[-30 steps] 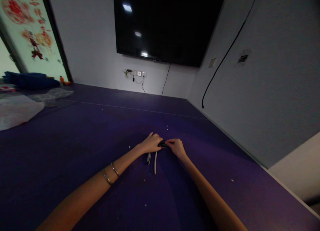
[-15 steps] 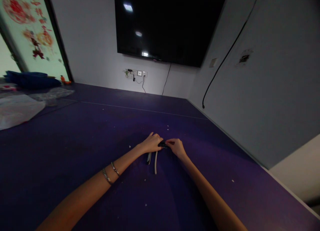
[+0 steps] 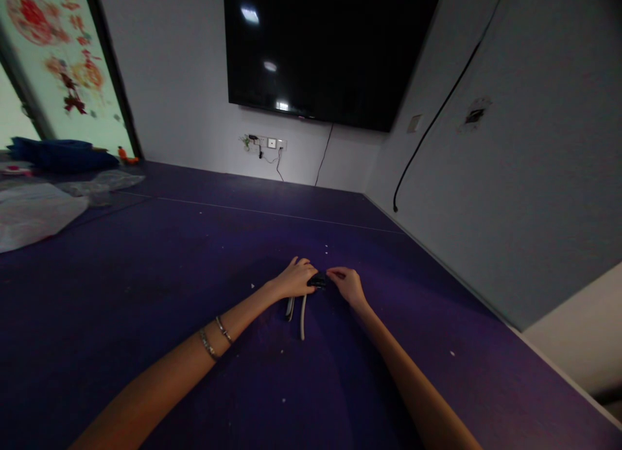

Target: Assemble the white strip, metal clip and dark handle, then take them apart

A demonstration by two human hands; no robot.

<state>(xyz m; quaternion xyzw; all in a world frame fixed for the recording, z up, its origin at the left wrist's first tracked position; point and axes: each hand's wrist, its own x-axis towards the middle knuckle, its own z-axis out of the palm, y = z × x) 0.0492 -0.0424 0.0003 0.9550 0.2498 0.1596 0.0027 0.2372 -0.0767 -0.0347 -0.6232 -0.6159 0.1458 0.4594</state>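
My left hand (image 3: 295,279) is closed on a small dark, flat-edged object (image 3: 317,281) and holds it down on the purple surface; the hand covers its left part, so its kind cannot be told. My right hand (image 3: 347,284) is just right of it, thumb and fingertips pinched together. Whether something tiny sits in that pinch is too small to see. A pale cord-like strip (image 3: 302,321) comes out below my left hand and lies toward me. Beside it is a short grey and black slim piece (image 3: 290,308), partly under the wrist.
Small white bits (image 3: 326,249) are scattered over the purple surface (image 3: 204,385). Clear plastic and a white bag (image 3: 41,213) lie at the left, with a dark blue cloth (image 3: 61,155) behind. A black cable (image 3: 432,122) hangs along the right wall; a television (image 3: 330,54) is on the far wall.
My right hand has drawn slightly right, off the dark object, leaving a small gap and more of its right end showing. My left hand has stayed in place.
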